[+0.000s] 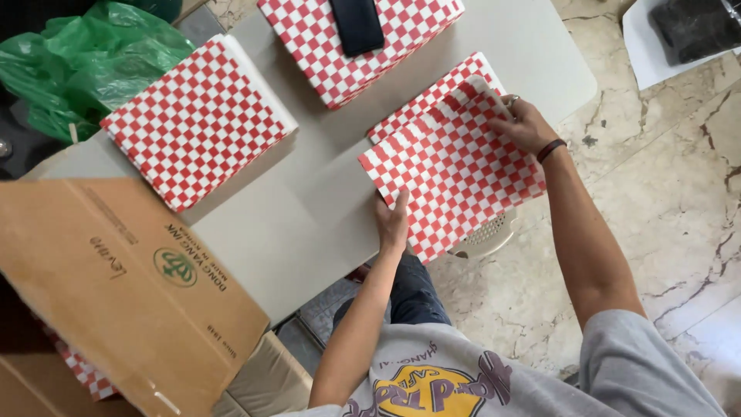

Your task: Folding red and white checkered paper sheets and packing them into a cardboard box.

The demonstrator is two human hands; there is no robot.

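Left hand [392, 224] flattens thin checkered paper [455, 174] — square sheets.

Cardboard box [131, 286], green bag [93, 62] — black phone [356, 25]

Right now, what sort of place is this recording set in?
Probably a small packing or food-supply workspace, not a factory line. Stacks of red-and-white checkered paper sheets lie on a plain table, an open cardboard carton stands beside it, and the floor is marble tile.
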